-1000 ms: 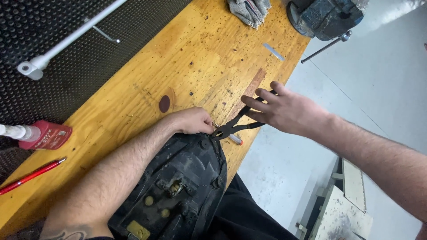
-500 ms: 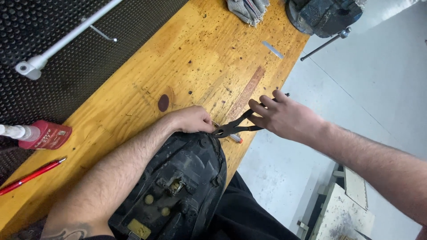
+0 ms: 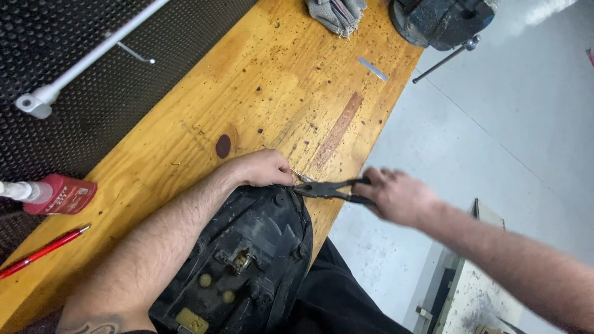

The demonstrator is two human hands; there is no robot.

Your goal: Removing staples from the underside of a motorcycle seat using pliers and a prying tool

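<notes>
Since the earlier frames the right hand point(image 3: 399, 196) has slid down the handles of the black pliers point(image 3: 331, 190) and away from the counter point(image 3: 260, 93) edge; it now shows blurred, out over the grey floor point(image 3: 513, 130), its grip closed around the handle ends. The pliers lie nearly level, their nose pointing left and meeting a thin metal piece point(image 3: 301, 178) at the rim of the black moulded part point(image 3: 247, 266); whether the nose actually bites that piece cannot be told. The left hand point(image 3: 263, 168) has stayed where it was, curled on the top edge of the black part with its fingers closed against the rim just beside the pliers' nose, its forearm running down to the lower left corner.

The black part rests partly on the near edge of the wooden counter and partly on the person's lap, underside up, showing ribs, a small metal latch and pale round spots. On the counter to the left lie a red bottle with a white nozzle point(image 3: 52, 193) and, below it, a red pen point(image 3: 43, 252), both well apart from the hands. A dark round stain point(image 3: 223, 146) sits just above the left hand. At the far end are a grey rag point(image 3: 337, 12), a blue bench vise point(image 3: 442, 21) with its bar handle hanging off the edge, and a small flat metal strip point(image 3: 373, 68). A white tube point(image 3: 93, 55) crosses the black perforated mat point(image 3: 74, 111) at the upper left.
</notes>
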